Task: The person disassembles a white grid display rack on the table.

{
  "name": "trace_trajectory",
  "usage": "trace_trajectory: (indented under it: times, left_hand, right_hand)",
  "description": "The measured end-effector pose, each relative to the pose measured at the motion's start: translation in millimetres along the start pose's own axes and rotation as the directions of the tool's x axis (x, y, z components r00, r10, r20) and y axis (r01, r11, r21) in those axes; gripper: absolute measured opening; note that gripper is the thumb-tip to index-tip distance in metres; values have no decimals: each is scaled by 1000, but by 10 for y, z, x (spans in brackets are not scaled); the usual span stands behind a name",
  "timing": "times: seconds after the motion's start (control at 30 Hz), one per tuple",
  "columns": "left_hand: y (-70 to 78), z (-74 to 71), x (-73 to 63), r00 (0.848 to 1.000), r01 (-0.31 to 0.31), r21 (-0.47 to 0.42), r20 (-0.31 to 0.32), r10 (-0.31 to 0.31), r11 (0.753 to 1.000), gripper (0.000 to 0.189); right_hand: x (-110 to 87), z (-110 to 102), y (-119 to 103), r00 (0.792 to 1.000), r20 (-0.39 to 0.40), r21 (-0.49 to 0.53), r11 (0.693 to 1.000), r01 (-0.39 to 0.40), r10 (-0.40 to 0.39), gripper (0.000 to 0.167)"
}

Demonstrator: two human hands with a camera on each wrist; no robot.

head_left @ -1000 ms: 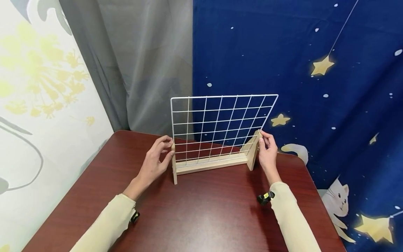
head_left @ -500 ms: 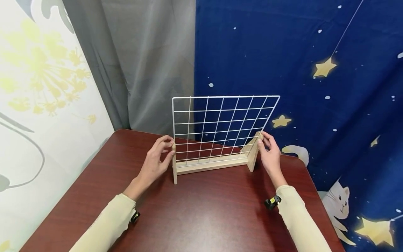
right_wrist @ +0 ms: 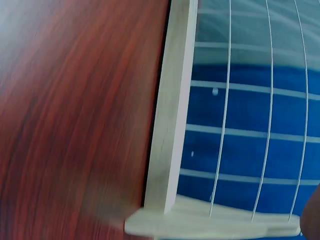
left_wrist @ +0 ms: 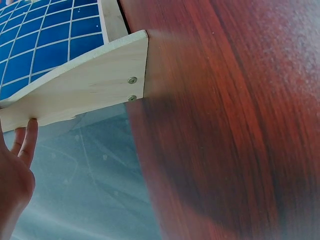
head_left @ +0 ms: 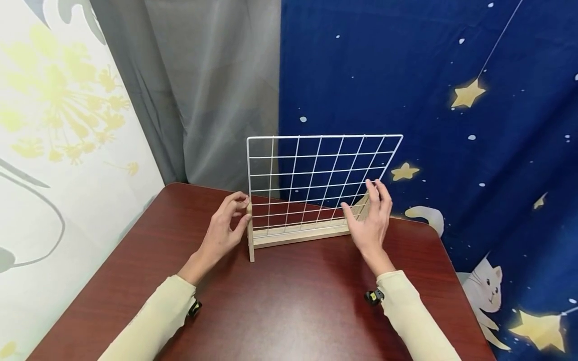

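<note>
A white wire grid panel leans back in a wooden stand with two side boards and a bottom bar. At the left side board, my left hand pinches the upper end between thumb and fingers. The left wrist view has those fingertips against the board's outer face, and two screws show lower down. My right hand is spread in front of the right side board, which it partly hides. Only a fingertip shows in the right wrist view, beside that board's end.
The stand is on a dark red wooden table, near its back edge. Behind hang a grey curtain and a blue one with stars. A white patterned sheet is to the left.
My right hand has let go of the right side board's top and moved left in front of it, fingers spread. My left hand stays on its board. The stand has hardly shifted.
</note>
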State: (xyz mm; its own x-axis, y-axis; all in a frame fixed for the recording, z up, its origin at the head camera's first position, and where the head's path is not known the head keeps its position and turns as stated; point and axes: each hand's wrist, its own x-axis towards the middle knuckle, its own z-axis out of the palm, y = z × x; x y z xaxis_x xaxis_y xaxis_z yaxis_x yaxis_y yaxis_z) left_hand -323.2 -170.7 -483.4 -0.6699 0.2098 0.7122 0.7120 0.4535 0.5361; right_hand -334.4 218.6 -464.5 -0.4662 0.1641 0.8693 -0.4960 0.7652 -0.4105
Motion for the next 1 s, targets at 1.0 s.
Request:
trace_trajectory:
  times: [1.0]
  left_hand:
    - [26, -19, 18, 1000, -4, 9, 5, 4, 1000, 18]
  right_hand:
    - [-191, 572, -573, 959, 196, -168, 957, 237, -203, 79]
